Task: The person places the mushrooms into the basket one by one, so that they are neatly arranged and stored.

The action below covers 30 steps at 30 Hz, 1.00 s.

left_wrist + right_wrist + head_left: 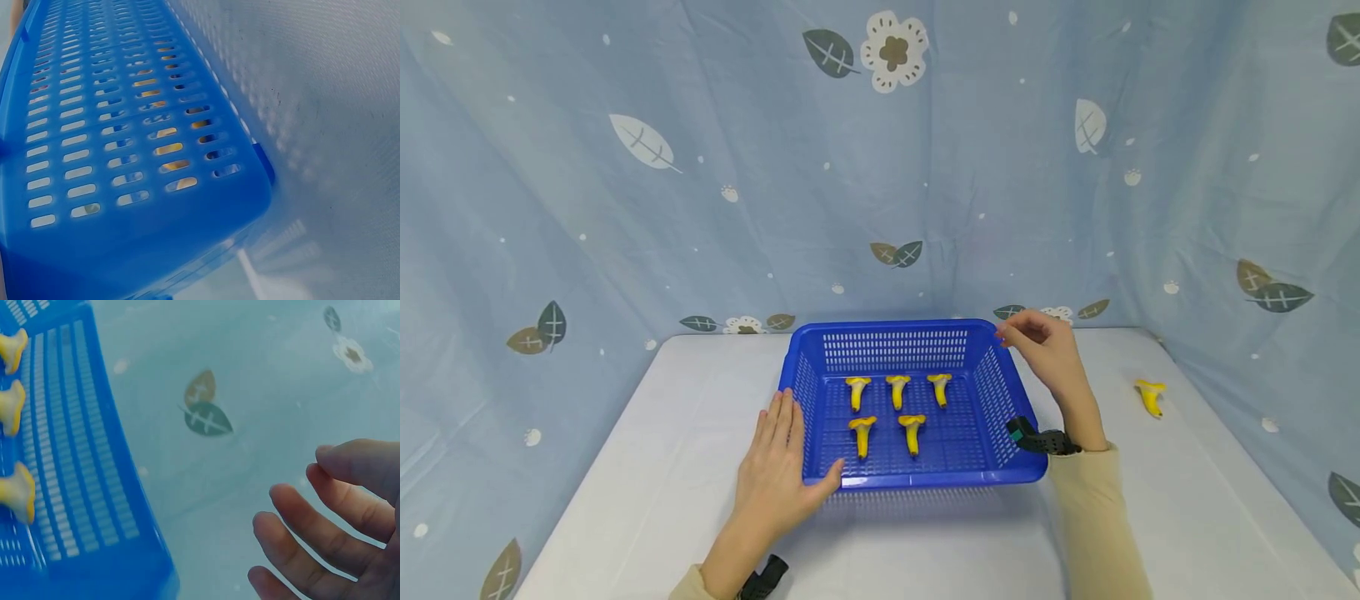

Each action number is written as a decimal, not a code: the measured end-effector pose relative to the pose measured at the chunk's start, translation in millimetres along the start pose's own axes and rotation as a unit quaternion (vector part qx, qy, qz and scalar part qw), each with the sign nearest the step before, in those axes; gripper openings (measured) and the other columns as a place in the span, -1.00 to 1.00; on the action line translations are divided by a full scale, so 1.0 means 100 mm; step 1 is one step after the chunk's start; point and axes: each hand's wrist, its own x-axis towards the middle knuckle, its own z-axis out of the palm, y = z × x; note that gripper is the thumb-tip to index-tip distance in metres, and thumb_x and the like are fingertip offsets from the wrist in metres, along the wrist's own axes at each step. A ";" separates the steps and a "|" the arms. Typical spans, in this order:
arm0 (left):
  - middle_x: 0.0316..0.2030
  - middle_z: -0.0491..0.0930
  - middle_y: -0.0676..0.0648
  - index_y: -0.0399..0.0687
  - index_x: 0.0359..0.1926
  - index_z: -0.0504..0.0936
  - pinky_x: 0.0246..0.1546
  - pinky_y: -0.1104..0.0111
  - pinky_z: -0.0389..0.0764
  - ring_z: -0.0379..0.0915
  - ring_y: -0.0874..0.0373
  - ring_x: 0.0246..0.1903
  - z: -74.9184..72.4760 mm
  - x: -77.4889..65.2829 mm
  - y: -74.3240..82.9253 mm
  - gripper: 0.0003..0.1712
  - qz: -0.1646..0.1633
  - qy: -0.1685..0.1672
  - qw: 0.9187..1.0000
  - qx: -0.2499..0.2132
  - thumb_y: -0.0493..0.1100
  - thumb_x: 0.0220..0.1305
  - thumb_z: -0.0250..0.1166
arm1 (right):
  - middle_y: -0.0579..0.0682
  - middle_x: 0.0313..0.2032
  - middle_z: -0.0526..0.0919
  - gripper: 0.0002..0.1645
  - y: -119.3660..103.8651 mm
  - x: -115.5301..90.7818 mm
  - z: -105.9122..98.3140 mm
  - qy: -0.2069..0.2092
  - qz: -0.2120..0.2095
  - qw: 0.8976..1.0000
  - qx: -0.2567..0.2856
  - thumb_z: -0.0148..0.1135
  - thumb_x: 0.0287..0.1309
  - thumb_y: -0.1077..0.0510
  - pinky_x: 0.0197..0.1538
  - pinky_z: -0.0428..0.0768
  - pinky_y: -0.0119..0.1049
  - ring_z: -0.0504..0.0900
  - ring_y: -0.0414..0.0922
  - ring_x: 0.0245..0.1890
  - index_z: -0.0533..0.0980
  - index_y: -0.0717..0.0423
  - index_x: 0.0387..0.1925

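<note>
A blue plastic basket point(917, 481) with slotted walls stands in the middle of the table. In it lie yellow chanterelle mushrooms in two rows: three at the back, such as the middle one point(897, 392), and two in front point(912, 434). My left hand point(777, 468) rests at the basket's left front corner, fingers straight along the left rim and thumb at the front rim. Above the right back corner hovers my right hand point(1047, 348). Its fingers point(300, 519) are loosely bent with nothing between them, as the right wrist view shows.
One more chanterelle point(1150, 398) lies on the white table point(1187, 508), well to the right of the basket. A blue patterned curtain point(760, 167) hangs behind the table and along both sides. Dark straps with cameras point(1043, 439) sit on the wrists.
</note>
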 end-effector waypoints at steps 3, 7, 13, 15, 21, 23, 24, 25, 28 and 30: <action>0.37 0.04 -0.37 -0.51 0.27 0.23 0.36 0.04 0.03 -0.18 -0.15 0.41 0.00 -0.01 0.00 0.13 -0.001 -0.003 1.000 -0.001 0.41 0.02 0.11 | 0.23 -0.32 0.65 -0.80 0.21 -0.05 -0.11 0.030 0.010 0.999 0.004 0.20 0.20 0.23 -0.23 0.54 -0.50 0.65 -0.11 -0.41 0.58 0.34 -0.28; 0.37 0.04 -0.38 -0.51 0.27 0.23 0.36 0.04 0.03 -0.18 -0.15 0.41 0.00 -0.01 0.01 0.13 0.000 -0.001 1.000 -0.003 0.40 0.02 0.12 | 0.09 -0.31 0.66 -0.76 0.44 -0.12 -0.24 0.054 0.018 0.998 -0.002 0.19 0.22 0.15 -0.19 0.55 -0.53 0.64 -0.16 -0.40 0.58 0.29 -0.25; 0.37 0.05 -0.38 -0.52 0.26 0.25 0.36 0.05 0.03 -0.16 -0.16 0.41 -0.01 -0.02 0.01 0.12 0.000 0.003 1.000 -0.003 0.40 0.02 0.12 | -0.11 -0.38 0.65 -0.71 0.61 -0.18 -0.46 0.124 0.038 0.991 -0.013 0.19 0.22 0.10 -0.18 0.54 -0.58 0.63 -0.23 -0.41 0.58 0.30 -0.25; 0.37 0.05 -0.38 -0.52 0.27 0.24 0.36 0.06 0.02 -0.16 -0.16 0.41 -0.01 -0.02 0.01 0.12 0.000 0.004 1.000 -0.004 0.40 0.02 0.12 | -0.20 -0.40 0.64 -0.68 0.69 -0.19 -0.53 0.165 0.057 0.984 -0.031 0.20 0.21 0.07 -0.21 0.50 -0.57 0.61 -0.29 -0.41 0.58 0.30 -0.25; 0.37 0.05 -0.38 -0.51 0.27 0.23 0.36 0.04 0.03 -0.14 -0.17 0.40 -0.02 0.03 0.01 0.12 0.001 0.000 1.000 -0.006 0.40 0.03 0.11 | -0.20 -0.30 0.61 -0.66 1.06 -0.27 -0.74 0.293 0.120 0.941 -0.123 0.19 0.18 0.03 -0.07 0.37 -0.41 0.48 -0.36 -0.23 0.61 0.21 -0.16; 0.37 0.04 -0.38 -0.51 0.27 0.23 0.36 0.03 0.04 -0.14 -0.17 0.40 -0.02 0.03 0.02 0.12 0.001 -0.006 1.000 -0.005 0.40 0.03 0.11 | -0.07 -0.17 0.61 -0.65 1.18 -0.33 -0.81 0.315 0.145 0.928 -0.134 0.17 0.19 0.05 0.06 0.35 -0.31 0.48 -0.24 -0.11 0.60 0.18 -0.09; 0.37 0.04 -0.37 -0.51 0.27 0.23 0.36 0.03 0.04 -0.14 -0.17 0.40 -0.02 0.03 0.02 0.12 0.001 -0.008 1.000 -0.004 0.40 0.03 0.11 | -0.02 -0.08 0.60 -0.64 1.24 -0.37 -0.85 0.320 0.159 0.925 -0.133 0.15 0.19 0.06 0.13 0.32 -0.26 0.46 -0.18 -0.04 0.58 0.17 -0.04; 0.37 0.03 -0.37 -0.51 0.28 0.23 0.36 0.03 0.03 -0.15 -0.17 0.40 -0.02 0.03 0.02 0.13 0.000 -0.011 1.000 -0.004 0.40 0.03 0.11 | 0.02 -0.01 0.57 -0.62 1.29 -0.39 -0.88 0.323 0.173 0.921 -0.131 0.14 0.20 0.07 0.18 0.29 -0.21 0.44 -0.13 0.02 0.57 0.15 0.00; 0.38 0.02 -0.37 -0.51 0.28 0.22 0.36 0.04 0.03 -0.17 -0.17 0.41 -0.02 0.02 0.02 0.13 -0.004 -0.015 1.000 -0.002 0.40 0.03 0.12 | 0.06 0.21 0.42 -0.53 1.42 -0.47 -0.95 0.315 0.219 0.915 -0.122 0.10 0.21 0.06 0.30 0.19 -0.10 0.31 -0.05 0.22 0.47 0.10 0.14; 0.38 0.02 -0.37 -0.50 0.28 0.22 0.36 0.04 0.02 -0.19 -0.16 0.41 -0.02 0.02 0.01 0.13 -0.005 -0.014 1.000 -0.001 0.40 0.03 0.12 | 0.04 0.32 0.28 -0.46 1.49 -0.50 -0.99 0.296 0.250 0.914 -0.118 0.07 0.23 0.06 0.36 0.10 -0.08 0.17 -0.03 0.33 0.38 0.09 0.23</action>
